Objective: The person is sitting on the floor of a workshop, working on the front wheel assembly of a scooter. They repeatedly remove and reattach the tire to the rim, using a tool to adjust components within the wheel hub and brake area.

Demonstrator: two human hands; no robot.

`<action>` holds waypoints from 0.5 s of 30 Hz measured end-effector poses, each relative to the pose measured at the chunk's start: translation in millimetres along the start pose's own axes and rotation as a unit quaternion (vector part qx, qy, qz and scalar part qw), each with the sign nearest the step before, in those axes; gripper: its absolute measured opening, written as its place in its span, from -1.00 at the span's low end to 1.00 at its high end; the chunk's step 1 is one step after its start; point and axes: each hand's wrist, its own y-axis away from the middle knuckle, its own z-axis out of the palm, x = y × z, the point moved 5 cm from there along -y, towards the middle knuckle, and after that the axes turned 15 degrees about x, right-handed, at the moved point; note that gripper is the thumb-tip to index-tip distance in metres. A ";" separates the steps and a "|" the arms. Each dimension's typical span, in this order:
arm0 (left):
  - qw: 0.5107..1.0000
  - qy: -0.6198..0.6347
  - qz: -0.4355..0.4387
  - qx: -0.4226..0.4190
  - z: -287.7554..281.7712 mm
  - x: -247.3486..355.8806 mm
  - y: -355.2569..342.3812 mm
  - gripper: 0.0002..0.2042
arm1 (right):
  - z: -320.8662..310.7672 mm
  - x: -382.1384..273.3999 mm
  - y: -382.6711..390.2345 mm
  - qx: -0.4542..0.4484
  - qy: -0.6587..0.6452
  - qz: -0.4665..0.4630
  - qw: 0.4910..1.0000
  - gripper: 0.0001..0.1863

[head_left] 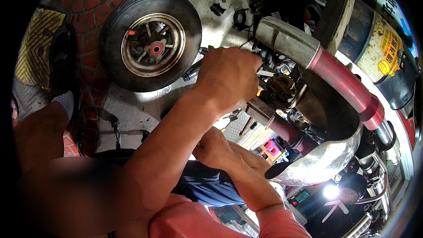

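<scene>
My left hand (231, 77) is closed in a fist beside the lower end of a motorcycle front fork, next to metal parts (282, 86) between the fork legs. A dark rod-like piece (192, 71) shows past the hand's left side; whether it is in the grip I cannot make out. My right hand (215, 147) is below my left forearm, its fingers curled and partly hidden by that forearm. What it holds, if anything, does not show. One fork leg (337, 79) is red with a grey lower end. A shiny, curved metal fender (321, 163) sits between the legs.
A wheel with a black tyre (110, 44) lies on the floor at the upper left. Several small dark parts (240, 17) lie at the top. A yellow ribbed plate (38, 46) is at far left, a drum (374, 48) at far right. A bright lamp (331, 191) shines lower right.
</scene>
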 end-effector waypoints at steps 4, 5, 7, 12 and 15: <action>1.000 0.026 -0.003 -0.010 15.2 -1.9 1.9 -0.82 | 2.6 10.0 5.0 0.003 -0.003 0.006 1.000 -0.70; 1.000 0.025 -0.002 -0.010 15.0 -0.2 2.2 -0.82 | 3.1 11.1 5.0 0.005 -0.005 -0.002 1.000 -0.70; 0.999 0.031 0.001 -0.007 14.8 2.6 3.3 -0.83 | 3.9 11.5 5.1 -0.008 0.017 -0.015 1.000 -0.69; 0.999 0.047 0.006 -0.002 15.8 4.3 4.8 -0.85 | 3.3 10.0 4.5 -0.011 0.024 -0.005 1.000 -0.69; 0.999 0.044 0.007 -0.009 15.7 5.1 4.6 -0.86 | 3.8 11.4 3.9 -0.010 0.007 0.004 1.000 -0.70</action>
